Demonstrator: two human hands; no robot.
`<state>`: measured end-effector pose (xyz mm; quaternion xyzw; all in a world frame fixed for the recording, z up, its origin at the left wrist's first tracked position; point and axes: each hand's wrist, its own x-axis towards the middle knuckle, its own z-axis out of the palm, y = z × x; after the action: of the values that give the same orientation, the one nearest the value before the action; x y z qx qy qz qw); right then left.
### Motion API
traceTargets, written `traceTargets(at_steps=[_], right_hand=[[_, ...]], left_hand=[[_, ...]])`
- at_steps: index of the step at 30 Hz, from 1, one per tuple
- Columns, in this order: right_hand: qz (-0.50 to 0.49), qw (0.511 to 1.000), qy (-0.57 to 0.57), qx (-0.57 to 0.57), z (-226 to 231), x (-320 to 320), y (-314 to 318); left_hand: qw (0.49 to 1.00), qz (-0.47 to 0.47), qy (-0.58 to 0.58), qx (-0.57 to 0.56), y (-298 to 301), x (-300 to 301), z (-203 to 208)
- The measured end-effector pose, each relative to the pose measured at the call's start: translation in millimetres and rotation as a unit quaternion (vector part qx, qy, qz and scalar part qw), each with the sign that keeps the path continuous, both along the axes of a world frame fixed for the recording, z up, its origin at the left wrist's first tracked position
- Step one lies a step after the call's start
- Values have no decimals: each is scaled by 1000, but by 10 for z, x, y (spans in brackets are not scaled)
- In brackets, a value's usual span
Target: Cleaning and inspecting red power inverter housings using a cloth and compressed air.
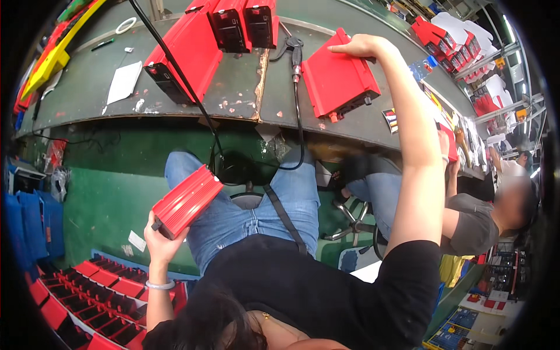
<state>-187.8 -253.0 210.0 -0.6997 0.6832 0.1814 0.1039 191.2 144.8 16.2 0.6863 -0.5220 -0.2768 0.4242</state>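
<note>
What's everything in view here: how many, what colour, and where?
Ribbed unit: one, red, above left thigh
Broader unit: one, red with black end, bench, right of tool
Other bench units: at least three, red and black, left of tool
Tool: one, dark, on bench
Hose: one, black, from tool over bench edge
Paper: one, white, bench left
Ring: one, white, far left
Bottle: one, clear, blue-capped, right
Workbench: one, dark green, ahead
Stored units: many, red and black, lower left
Bins: several, blue, left
Co-worker: one, grey-sleeved, right
Left fingers: one hand, around ribbed unit
Right fingers: one hand, on broader unit
</note>
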Motion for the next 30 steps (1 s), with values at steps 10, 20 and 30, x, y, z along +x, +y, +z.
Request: traceTargets(at_steps=[10, 20, 30], right_hand=[[-2, 947, -231, -224, -40, -461, 869], [221, 822, -177, -493, -381, -787, 2033], [314, 777, -228, -496, -199, -474, 2189]], left_hand=[[999, 23, 27, -1, 118, 13, -85], [1000, -4, 18, -5, -32, 0, -40], [999, 44, 14, -16, 117, -46, -91]])
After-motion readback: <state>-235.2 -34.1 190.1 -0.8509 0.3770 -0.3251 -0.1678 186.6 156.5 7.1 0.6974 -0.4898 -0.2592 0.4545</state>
